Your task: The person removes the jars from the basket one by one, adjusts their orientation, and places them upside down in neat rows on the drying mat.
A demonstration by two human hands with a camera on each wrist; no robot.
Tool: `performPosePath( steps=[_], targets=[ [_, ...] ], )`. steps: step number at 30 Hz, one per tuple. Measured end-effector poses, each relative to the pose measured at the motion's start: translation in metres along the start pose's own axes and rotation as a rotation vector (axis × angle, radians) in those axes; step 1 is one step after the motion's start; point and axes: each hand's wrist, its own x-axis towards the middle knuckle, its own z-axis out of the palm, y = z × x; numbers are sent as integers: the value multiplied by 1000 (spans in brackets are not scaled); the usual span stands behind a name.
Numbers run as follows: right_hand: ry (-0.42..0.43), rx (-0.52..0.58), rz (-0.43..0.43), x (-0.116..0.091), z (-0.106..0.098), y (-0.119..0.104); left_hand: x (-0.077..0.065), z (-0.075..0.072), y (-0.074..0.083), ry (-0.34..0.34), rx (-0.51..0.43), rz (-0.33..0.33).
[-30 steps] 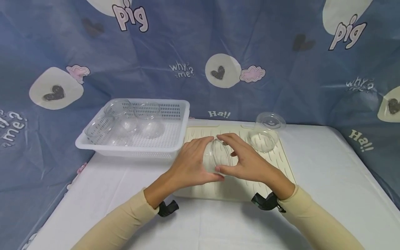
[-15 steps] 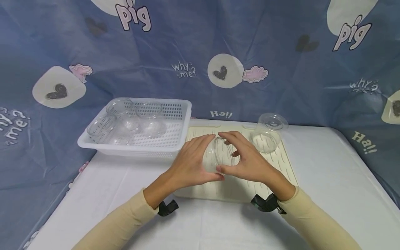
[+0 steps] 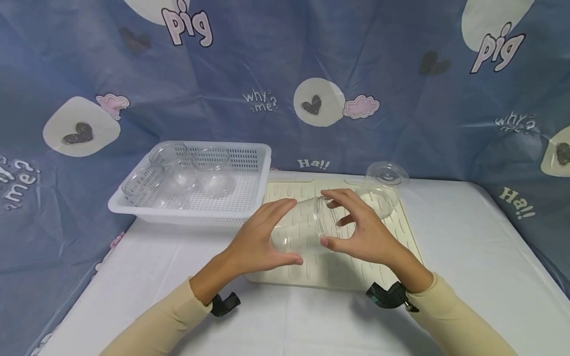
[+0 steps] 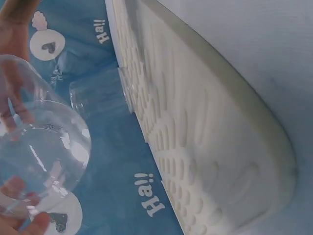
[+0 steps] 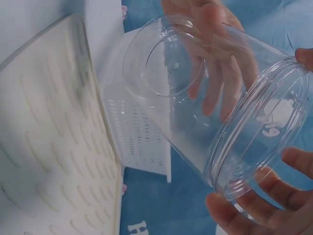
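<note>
Between my two hands, above the drying mat (image 3: 307, 277), a clear wide-mouthed jar (image 3: 300, 230) lies nearly on its side, its threaded mouth to the right. My left hand (image 3: 256, 237) holds the jar's base end, thumb on the near side and fingers over the far side. My right hand (image 3: 362, 227) grips the ringed mouth between thumb and curled fingers. Through the clear wall in the right wrist view, the left hand's fingers (image 5: 220, 83) show behind the jar. The left wrist view has the round base toward the camera.
A white slotted basket (image 3: 205, 212) with several clear jars (image 3: 218, 173) stands at the left. Another clear jar (image 3: 385, 178) stands mouth down on the mat's back right. Behind the white-covered table (image 3: 467, 237) hangs a blue printed curtain (image 3: 401, 128).
My left hand has shifted left and slightly down, with the jar turning so more of its side wall shows. My right hand has moved slightly right, still at the mouth.
</note>
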Motion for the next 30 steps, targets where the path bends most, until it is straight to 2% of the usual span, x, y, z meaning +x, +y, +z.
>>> performPosePath(
  steps=[3, 8, 11, 14, 19, 24, 30],
  targets=[
    [7, 26, -25, -1, -2, 0, -3, -1, -3, 40, -67, 29],
    [13, 160, -40, -6, -7, 2, -9, -3, -6, 48, -183, 4],
    [-7, 250, -31, -9, -8, 3, -12, -2, -8, 32, -206, 12],
    [-28, 287, -22, -11, -7, 5, -13, -2, -9, 25, -219, 39],
    [-57, 295, -8, -15, -8, 5, -13, -4, -7, 33, -240, 63],
    [-118, 250, 12, -19, -12, 9, -12, -9, -4, 46, -257, 74],
    [-146, 169, -27, -23, -15, 15, -6, -15, -4, 65, -259, 145]
  ],
)
